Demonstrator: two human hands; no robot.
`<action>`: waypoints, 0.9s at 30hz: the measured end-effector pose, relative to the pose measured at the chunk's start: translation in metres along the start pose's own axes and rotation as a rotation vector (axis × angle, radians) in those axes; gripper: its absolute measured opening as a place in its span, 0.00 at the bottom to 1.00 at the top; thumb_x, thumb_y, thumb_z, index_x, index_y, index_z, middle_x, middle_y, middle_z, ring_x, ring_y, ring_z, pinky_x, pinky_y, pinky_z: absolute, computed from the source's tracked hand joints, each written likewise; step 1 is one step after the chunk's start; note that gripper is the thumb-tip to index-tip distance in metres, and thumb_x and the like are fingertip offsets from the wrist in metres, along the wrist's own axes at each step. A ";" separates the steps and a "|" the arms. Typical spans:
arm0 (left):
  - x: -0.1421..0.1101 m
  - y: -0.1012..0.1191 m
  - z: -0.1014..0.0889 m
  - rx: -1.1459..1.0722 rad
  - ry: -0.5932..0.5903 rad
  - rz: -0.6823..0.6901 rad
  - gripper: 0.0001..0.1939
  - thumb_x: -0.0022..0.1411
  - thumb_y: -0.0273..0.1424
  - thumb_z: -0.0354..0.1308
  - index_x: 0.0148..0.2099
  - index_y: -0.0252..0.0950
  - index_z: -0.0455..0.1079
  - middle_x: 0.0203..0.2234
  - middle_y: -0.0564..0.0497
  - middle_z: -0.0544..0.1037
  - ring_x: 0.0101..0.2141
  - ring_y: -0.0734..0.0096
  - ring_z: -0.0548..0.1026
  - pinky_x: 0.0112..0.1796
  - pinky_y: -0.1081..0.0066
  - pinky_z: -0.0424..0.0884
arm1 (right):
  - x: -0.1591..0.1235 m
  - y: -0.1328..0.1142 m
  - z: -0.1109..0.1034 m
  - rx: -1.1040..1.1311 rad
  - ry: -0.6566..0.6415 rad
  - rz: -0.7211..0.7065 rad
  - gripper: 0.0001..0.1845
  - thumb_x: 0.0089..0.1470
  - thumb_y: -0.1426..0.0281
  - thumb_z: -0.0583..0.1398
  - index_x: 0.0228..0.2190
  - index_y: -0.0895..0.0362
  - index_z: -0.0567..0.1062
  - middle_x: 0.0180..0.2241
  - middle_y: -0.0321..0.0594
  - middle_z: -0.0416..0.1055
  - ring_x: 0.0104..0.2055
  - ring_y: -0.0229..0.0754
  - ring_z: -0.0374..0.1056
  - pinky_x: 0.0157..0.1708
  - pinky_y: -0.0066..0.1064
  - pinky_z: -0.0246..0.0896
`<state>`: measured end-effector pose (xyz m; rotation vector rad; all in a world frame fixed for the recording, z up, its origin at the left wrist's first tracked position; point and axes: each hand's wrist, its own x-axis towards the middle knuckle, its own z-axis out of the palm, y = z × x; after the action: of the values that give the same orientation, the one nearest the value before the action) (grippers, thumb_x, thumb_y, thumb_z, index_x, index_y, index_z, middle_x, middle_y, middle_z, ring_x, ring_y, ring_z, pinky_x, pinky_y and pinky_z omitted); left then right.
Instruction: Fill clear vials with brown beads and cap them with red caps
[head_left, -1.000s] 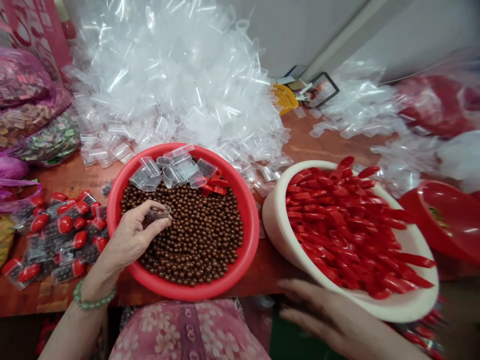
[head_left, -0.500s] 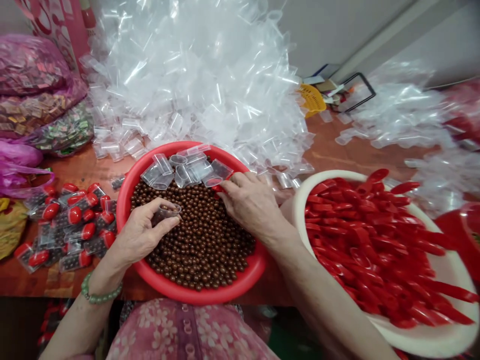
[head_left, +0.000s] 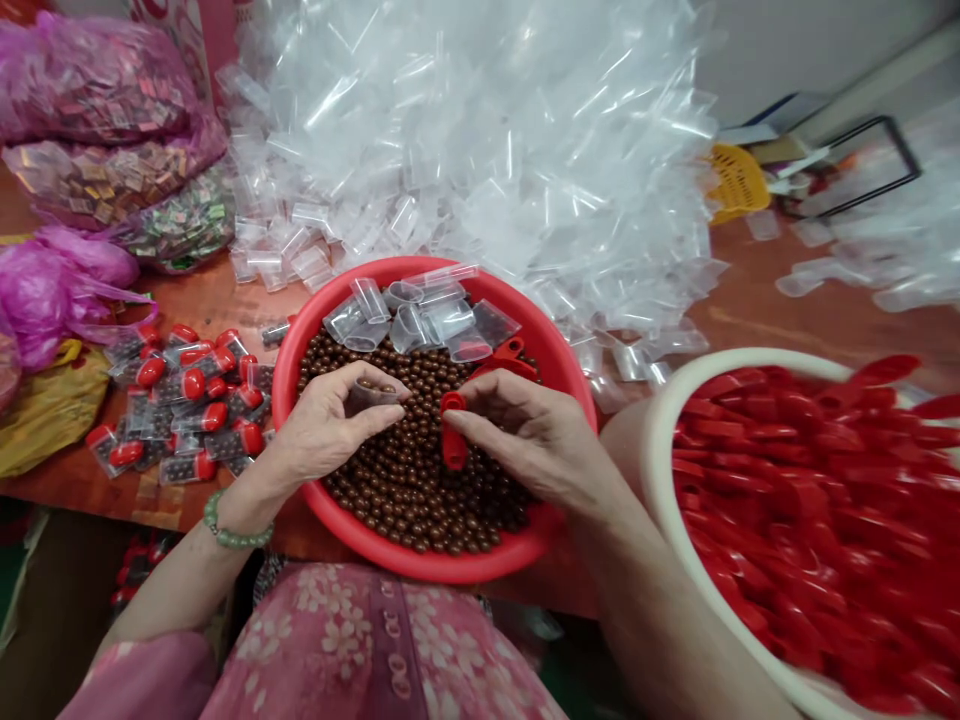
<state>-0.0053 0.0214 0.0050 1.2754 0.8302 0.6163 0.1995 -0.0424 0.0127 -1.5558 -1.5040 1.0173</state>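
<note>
Pinching a clear tube [head_left: 367, 400] between thumb and fingers, left hand [head_left: 322, 420] is holding it over brown beads [head_left: 409, 515] in the red basin [head_left: 442, 570]; right hand [head_left: 536, 430] is pinching a red plastic piece [head_left: 454, 442] nearby; tube's fill reading unclear.

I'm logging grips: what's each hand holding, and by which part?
Left hand: clear tube, by its sides. Right hand: red piece, near its upper end.

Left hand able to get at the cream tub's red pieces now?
Probably not: the right forearm lies between the left hand, holding a clear container, and the red pieces.
</note>
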 end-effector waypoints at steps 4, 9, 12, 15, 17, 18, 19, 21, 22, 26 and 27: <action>-0.008 0.001 0.010 -0.021 -0.020 -0.069 0.09 0.54 0.30 0.64 0.38 0.33 0.71 0.34 0.50 0.78 0.36 0.73 0.74 0.40 0.71 0.68 | 0.005 -0.008 0.015 0.322 0.042 0.090 0.18 0.49 0.59 0.67 0.39 0.54 0.73 0.27 0.34 0.72 0.26 0.36 0.69 0.27 0.28 0.67; -0.017 0.000 0.026 -0.089 -0.028 -0.170 0.13 0.49 0.29 0.67 0.34 0.34 0.66 0.26 0.56 0.73 0.27 0.78 0.69 0.32 0.74 0.65 | 0.006 -0.015 0.031 0.303 0.252 0.059 0.09 0.50 0.66 0.65 0.35 0.54 0.73 0.27 0.34 0.72 0.27 0.35 0.69 0.28 0.27 0.68; -0.019 -0.001 0.028 -0.079 0.005 -0.144 0.14 0.47 0.28 0.68 0.33 0.34 0.65 0.22 0.60 0.68 0.24 0.81 0.65 0.30 0.75 0.62 | 0.001 -0.013 0.041 0.149 0.376 -0.043 0.06 0.52 0.69 0.62 0.33 0.53 0.71 0.28 0.34 0.72 0.26 0.35 0.69 0.26 0.26 0.67; -0.019 -0.002 0.025 -0.147 0.001 -0.168 0.15 0.46 0.30 0.69 0.33 0.34 0.65 0.22 0.59 0.69 0.24 0.82 0.66 0.29 0.75 0.63 | -0.005 -0.008 0.043 -0.019 0.434 -0.144 0.08 0.53 0.70 0.62 0.37 0.52 0.70 0.31 0.36 0.73 0.27 0.37 0.70 0.29 0.30 0.69; -0.018 -0.003 0.023 -0.286 -0.029 -0.201 0.18 0.45 0.33 0.71 0.34 0.34 0.65 0.24 0.57 0.71 0.25 0.79 0.70 0.28 0.75 0.65 | -0.008 -0.006 0.038 -0.094 0.409 -0.270 0.09 0.53 0.72 0.62 0.38 0.51 0.72 0.33 0.38 0.75 0.30 0.39 0.72 0.34 0.33 0.70; -0.018 -0.004 0.022 -0.358 -0.046 -0.213 0.20 0.44 0.34 0.72 0.34 0.33 0.66 0.25 0.56 0.72 0.25 0.77 0.72 0.27 0.74 0.66 | -0.009 -0.006 0.033 -0.119 0.372 -0.353 0.09 0.53 0.73 0.62 0.38 0.51 0.73 0.34 0.38 0.76 0.32 0.41 0.74 0.36 0.34 0.71; -0.018 -0.004 0.021 -0.418 -0.061 -0.221 0.21 0.44 0.35 0.72 0.35 0.33 0.66 0.25 0.55 0.73 0.26 0.76 0.73 0.27 0.74 0.67 | -0.008 -0.007 0.029 -0.140 0.321 -0.443 0.11 0.53 0.75 0.62 0.38 0.50 0.74 0.35 0.39 0.77 0.35 0.42 0.74 0.38 0.35 0.71; -0.017 -0.005 0.019 -0.499 -0.074 -0.229 0.23 0.42 0.35 0.74 0.36 0.32 0.67 0.25 0.54 0.73 0.26 0.74 0.74 0.26 0.74 0.69 | -0.007 -0.010 0.020 -0.186 0.190 -0.602 0.13 0.52 0.77 0.62 0.40 0.50 0.75 0.37 0.41 0.78 0.38 0.43 0.75 0.40 0.34 0.71; -0.017 -0.006 0.018 -0.523 -0.075 -0.228 0.23 0.41 0.34 0.74 0.36 0.31 0.67 0.25 0.54 0.73 0.26 0.75 0.74 0.27 0.75 0.69 | -0.006 -0.012 0.016 -0.220 0.126 -0.658 0.14 0.53 0.77 0.62 0.41 0.50 0.76 0.38 0.42 0.78 0.39 0.43 0.75 0.40 0.34 0.72; -0.018 -0.007 0.014 -0.566 -0.084 -0.215 0.23 0.39 0.31 0.75 0.37 0.30 0.69 0.27 0.54 0.74 0.27 0.78 0.73 0.31 0.75 0.71 | -0.003 -0.017 0.007 -0.370 -0.023 -0.805 0.13 0.56 0.76 0.61 0.43 0.53 0.75 0.43 0.46 0.76 0.41 0.41 0.75 0.38 0.30 0.74; -0.018 -0.007 0.013 -0.569 -0.096 -0.217 0.23 0.39 0.29 0.75 0.38 0.30 0.69 0.28 0.54 0.75 0.28 0.78 0.73 0.32 0.75 0.71 | -0.003 -0.017 0.006 -0.400 -0.046 -0.822 0.13 0.57 0.77 0.60 0.44 0.54 0.75 0.43 0.47 0.76 0.42 0.41 0.75 0.38 0.29 0.74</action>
<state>-0.0056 -0.0019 0.0023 0.6812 0.6397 0.5589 0.1869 -0.0447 0.0259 -0.9636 -2.1949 0.2839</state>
